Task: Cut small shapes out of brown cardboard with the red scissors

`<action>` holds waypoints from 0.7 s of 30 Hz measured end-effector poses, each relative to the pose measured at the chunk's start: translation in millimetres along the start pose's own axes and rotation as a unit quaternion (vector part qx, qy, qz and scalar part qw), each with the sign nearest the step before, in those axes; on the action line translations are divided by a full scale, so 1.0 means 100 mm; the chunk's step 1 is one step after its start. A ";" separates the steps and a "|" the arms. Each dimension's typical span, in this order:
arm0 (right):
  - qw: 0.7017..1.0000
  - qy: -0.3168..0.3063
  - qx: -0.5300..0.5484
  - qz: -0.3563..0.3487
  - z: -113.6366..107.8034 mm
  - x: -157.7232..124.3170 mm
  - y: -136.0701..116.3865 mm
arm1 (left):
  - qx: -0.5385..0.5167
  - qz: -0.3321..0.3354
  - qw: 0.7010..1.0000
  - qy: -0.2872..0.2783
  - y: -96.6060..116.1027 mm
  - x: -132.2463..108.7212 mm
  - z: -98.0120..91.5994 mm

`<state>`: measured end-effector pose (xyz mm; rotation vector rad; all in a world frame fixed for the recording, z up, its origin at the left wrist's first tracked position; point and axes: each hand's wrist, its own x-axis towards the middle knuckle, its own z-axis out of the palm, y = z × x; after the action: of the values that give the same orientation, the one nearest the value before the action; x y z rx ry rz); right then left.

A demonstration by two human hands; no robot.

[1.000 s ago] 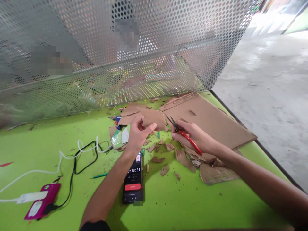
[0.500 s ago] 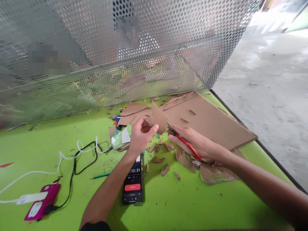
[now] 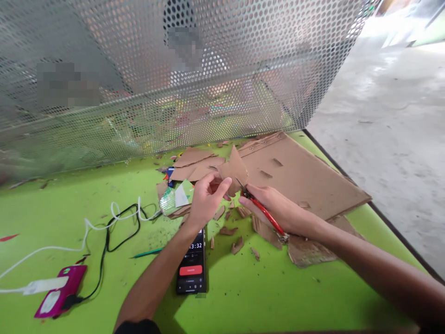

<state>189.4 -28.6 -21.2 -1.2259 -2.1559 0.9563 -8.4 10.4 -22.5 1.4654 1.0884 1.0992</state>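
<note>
My left hand is closed, pinching a cut cardboard piece between thumb and fingers. The piece has a pointed top and is held above the table. Wrapped in my right hand are red-handled snips with dark, narrow blades. Their blades are at the lower right edge of the cardboard piece, one of them showing in front of it. How far they have cut in cannot be made out. Cardboard scraps lie on the green table below both hands.
A large cardboard sheet lies behind my right hand. A phone is under my left forearm, near a green pencil. White and black cables run to a magenta power strip. A perforated metal panel stands across the back.
The cardboard piece has moved slightly right and turned more upright in my left hand. My right hand with the snips has shifted a little left, and the blades now overlap the piece.
</note>
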 end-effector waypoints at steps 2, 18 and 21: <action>1.000 0.006 0.002 0.010 0.01 0.00 -0.01 | -0.001 -0.004 1.000 -0.005 0.00 0.00 0.00; 1.000 0.014 0.017 -0.021 0.03 -0.01 -0.03 | -0.019 -0.025 0.999 0.020 -0.06 0.01 -0.02; 0.999 0.017 0.014 -0.023 0.03 -0.01 -0.02 | -0.020 -0.028 0.999 0.022 -0.06 0.00 -0.01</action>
<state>186.8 -30.9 -21.8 -1.1656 -2.1279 0.9361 -9.9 11.8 -28.8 1.3774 1.1252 1.1133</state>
